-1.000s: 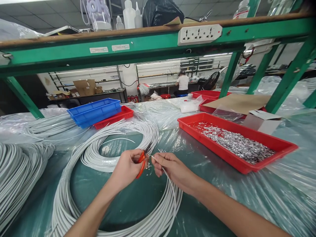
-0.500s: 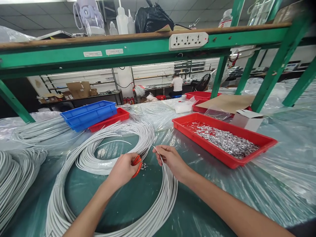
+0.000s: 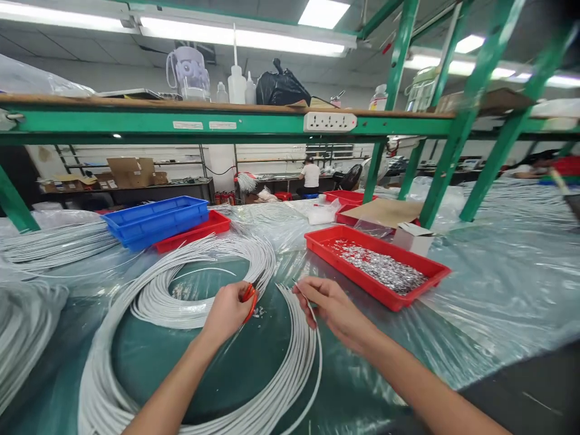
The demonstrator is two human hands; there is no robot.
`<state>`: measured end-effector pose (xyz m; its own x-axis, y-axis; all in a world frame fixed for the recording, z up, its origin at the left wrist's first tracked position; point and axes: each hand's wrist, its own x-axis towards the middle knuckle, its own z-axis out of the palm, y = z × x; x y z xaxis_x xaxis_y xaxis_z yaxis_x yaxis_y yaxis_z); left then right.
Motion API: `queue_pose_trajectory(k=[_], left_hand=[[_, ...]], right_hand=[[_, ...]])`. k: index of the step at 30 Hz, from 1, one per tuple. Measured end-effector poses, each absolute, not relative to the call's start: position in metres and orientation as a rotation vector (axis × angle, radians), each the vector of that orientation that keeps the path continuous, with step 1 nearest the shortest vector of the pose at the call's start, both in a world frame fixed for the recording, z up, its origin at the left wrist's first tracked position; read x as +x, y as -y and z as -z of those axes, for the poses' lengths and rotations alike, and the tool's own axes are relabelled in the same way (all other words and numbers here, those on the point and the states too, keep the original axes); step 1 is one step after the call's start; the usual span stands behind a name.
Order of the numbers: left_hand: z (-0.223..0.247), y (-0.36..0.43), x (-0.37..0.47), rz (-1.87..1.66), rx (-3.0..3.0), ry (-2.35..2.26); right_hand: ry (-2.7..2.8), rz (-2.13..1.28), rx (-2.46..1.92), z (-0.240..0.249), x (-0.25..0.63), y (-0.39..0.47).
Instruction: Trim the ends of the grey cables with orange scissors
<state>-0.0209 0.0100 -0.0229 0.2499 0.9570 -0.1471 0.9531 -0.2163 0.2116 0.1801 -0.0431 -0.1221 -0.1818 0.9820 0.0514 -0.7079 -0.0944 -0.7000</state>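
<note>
My left hand (image 3: 228,311) is closed around the orange handles of a pair of scissors (image 3: 251,301), whose blades point away from me. Between the fingers and thumb of my right hand (image 3: 335,307) is the end of one white cable (image 3: 319,359), lifted apart from the others. That cable curves down beside a large loose coil of white cables (image 3: 97,362), whose cut ends fan out just left of my right hand. A second, smaller coil (image 3: 174,313) lies behind my left hand. Small scraps (image 3: 258,312) are scattered near the scissors.
A red tray (image 3: 351,273) of small shiny metal pieces sits to the right. Blue trays (image 3: 156,225) rest on a red one at the back left. More cable bundles (image 3: 27,326) lie at left. Green shelf posts (image 3: 453,163) rise behind, and a person (image 3: 310,175) sits far back.
The view has tilted up and turned slightly right. My right hand has drawn its cable out to the right, away from the coil. My left hand keeps the scissors.
</note>
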Motion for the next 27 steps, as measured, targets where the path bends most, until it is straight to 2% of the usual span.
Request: queue_pose_trajectory(k=[2, 5, 9, 13, 16, 20, 24, 27], left_hand=[[0.023, -0.009, -0.021, 0.027, 2.293, -1.778], [0.024, -0.009, -0.023, 0.127, 2.355, -1.8], [0.024, -0.009, -0.023, 0.193, 2.356, -1.801], [0.022, -0.004, -0.016, 0.218, 2.372, -1.781], [0.021, -0.002, -0.013, 0.239, 2.376, -1.792], [0.021, -0.004, -0.014, 0.27, 2.371, -1.799], [0.024, -0.004, -0.016, 0.287, 2.382, -1.787], [0.026, -0.004, -0.016, 0.26, 2.397, -1.752]], right_hand=[[0.618, -1.709, -0.492, 0.12, 0.206, 0.074], [0.525, -1.589, -0.616, 0.131, 0.233, 0.129], [0.319, -1.368, -1.047, 0.181, 0.22, 0.199], [-0.125, -1.651, -1.06, 0.238, 0.164, 0.243], [-0.111, -1.907, -1.047, 0.255, 0.138, 0.251], [0.574, -1.902, -1.159, 0.242, 0.158, 0.244], [1.27, -2.032, -0.908, 0.186, 0.207, 0.226], [1.516, -1.947, -0.712, 0.146, 0.225, 0.195]])
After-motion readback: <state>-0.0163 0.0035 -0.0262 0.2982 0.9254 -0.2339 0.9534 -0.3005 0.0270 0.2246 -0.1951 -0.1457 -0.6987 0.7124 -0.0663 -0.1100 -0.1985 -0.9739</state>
